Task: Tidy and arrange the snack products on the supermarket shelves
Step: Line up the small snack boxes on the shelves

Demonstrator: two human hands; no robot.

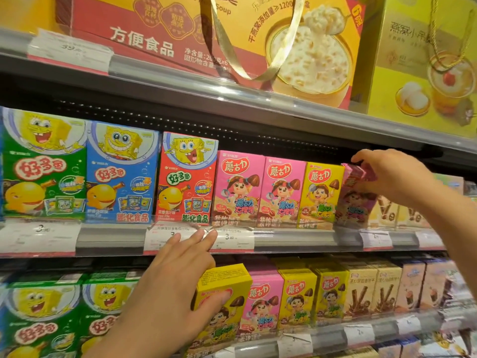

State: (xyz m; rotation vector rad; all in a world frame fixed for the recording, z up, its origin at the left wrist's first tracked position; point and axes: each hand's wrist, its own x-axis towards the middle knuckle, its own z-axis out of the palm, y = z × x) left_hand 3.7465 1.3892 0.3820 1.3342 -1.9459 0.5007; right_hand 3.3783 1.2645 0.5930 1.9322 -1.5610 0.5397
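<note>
The right hand (395, 177) has its fingers (361, 158) curled over the top of a tilted purple-pink cardboard snack box (355, 195), with the thumb pinching it from below; the box leans at the right end of the middle shelf row, touching the yellow mushroom-biscuit box (320, 195) beside it. The left hand (178, 285) holds its fingers nearly straight and close together, tips reaching up to the clear plastic price rail (232, 240) of the middle shelf, while its thumb (222, 298) presses the front of a yellow cardboard snack box (222, 306) tipped forward on the lower shelf.

On the middle shelf stand, left to right, one green cartoon-sponge box (44, 166), one blue (121, 174), one red (187, 179), then two pink mushroom-biscuit boxes (238, 189) and the one yellow. Pale boxes printed with chocolate sticks (387, 213) follow to the right, partly hidden behind the right arm.

The lower shelf shows two green sponge boxes (38, 313), one pink box (263, 303), two more yellow boxes (299, 298) and brown chocolate-stick cartons (361, 293).

The grey metal top shelf (180, 83) carries a large red-and-gold gift carton with a gold ribbon handle (206, 34) and a yellow gift carton (423, 60).
</note>
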